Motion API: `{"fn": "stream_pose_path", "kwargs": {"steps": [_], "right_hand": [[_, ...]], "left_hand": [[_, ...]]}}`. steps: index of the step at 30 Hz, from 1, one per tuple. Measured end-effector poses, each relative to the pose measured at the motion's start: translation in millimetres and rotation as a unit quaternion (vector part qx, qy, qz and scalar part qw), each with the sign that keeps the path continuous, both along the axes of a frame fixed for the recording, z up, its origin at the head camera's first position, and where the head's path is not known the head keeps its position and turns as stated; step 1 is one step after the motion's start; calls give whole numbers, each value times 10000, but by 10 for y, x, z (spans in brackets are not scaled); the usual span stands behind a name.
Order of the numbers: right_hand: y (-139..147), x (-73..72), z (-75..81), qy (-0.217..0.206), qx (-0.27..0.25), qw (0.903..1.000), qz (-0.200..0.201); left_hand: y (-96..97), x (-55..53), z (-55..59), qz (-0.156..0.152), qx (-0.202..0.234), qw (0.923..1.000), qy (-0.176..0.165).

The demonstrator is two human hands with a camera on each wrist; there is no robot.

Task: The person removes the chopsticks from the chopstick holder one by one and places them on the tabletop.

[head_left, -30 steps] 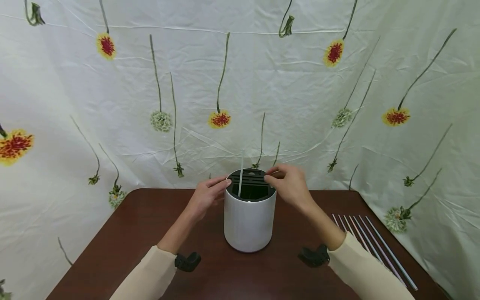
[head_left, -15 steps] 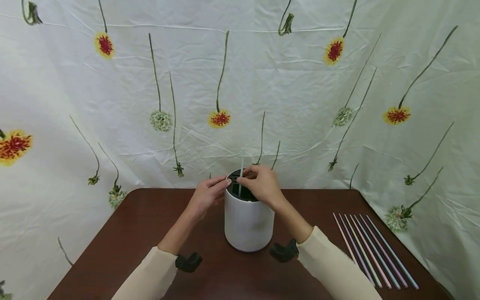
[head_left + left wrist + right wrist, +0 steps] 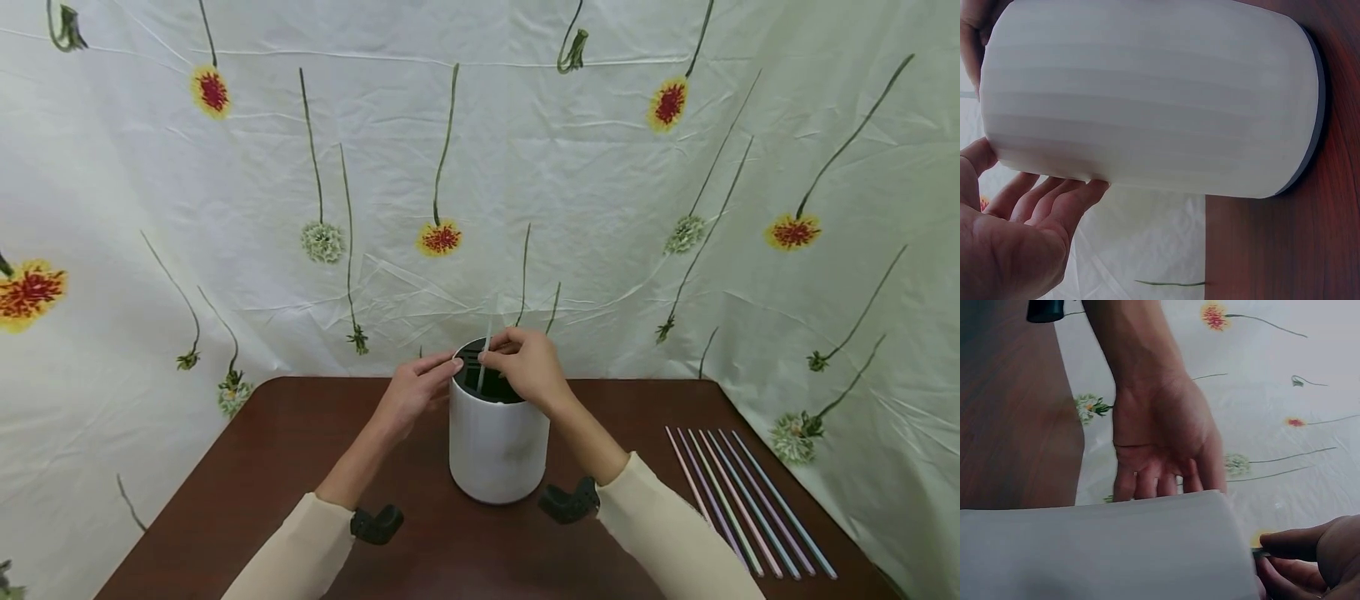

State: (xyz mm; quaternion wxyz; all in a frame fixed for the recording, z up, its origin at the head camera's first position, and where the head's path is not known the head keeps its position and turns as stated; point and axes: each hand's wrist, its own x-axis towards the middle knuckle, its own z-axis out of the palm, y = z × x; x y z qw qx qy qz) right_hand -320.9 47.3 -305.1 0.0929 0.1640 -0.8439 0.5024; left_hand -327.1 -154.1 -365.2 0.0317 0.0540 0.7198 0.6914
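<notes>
A white cylindrical holder with a black slotted top, like a round knife block, stands upright on the table. My left hand holds its left side: the thumb is at the rim, and in the left wrist view the fingertips touch the outer wall. A thin pale straw-like stick stands in the opening, leaning slightly right. My right hand pinches this stick between thumb and forefinger just above the opening. The stick's lower end is hidden inside. In the right wrist view the holder partly covers the left hand's fingers.
Several thin pastel sticks lie side by side on the right of the dark brown table. A white cloth with printed flowers hangs behind the table and along its sides.
My right hand has moved left from the holder's right rim to the stick and pinches it. The stick's top has shifted slightly right. The left hand stays at the holder's side.
</notes>
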Motion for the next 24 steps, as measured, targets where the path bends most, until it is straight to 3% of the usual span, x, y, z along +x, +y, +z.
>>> {"fn": "stream_pose_path", "kwargs": {"steps": [7,14,18,21,24], "right_hand": [[160,44,262,173,-745,9970,-144],[475,157,644,437,-1384,9884,-455],[703,227,832,472,-1798,9821,-297],[870,261,901,436,-1959,9793,-242],[1032,261,867,453,-1889,9800,-428]], "left_hand": [[-6,-5,-10,33,-106,9999,29],[-11,0,-20,-41,-168,9998,19],[-12,-2,-19,-30,-188,9998,-4],[-9,3,-5,6,-185,9998,-10],[-8,9,5,-5,-197,9998,10]]}}
